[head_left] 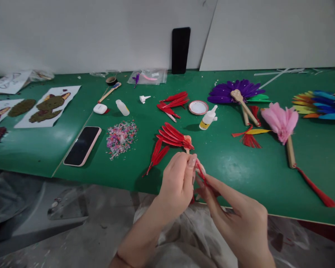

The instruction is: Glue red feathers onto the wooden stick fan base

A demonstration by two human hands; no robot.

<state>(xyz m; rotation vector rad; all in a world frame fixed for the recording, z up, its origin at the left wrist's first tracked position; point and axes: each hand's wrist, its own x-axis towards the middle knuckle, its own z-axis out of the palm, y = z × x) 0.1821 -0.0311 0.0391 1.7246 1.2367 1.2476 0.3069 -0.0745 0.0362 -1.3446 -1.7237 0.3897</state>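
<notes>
Both hands meet near the table's front edge. My left hand (176,180) is closed in a pinch at the upper end of a red feather (201,170), which has a pale fluffy part along it. Lower on the same feather, the fingers of my right hand (236,208) pinch it. Just beyond my left hand lies a fan of red feathers (171,135) on a light wooden handle (187,150), partly hidden by the fingers. Two or so loose red feathers (157,154) lie left of it. More red feathers (173,102) rest farther back.
A small glue bottle (206,120) stands by a round lid (198,107). A phone (82,146), confetti pile (121,138) and white bottle (123,108) lie left. Right are a purple feather fan (225,92) and a pink one (280,119). Another phone (180,50) leans on the wall.
</notes>
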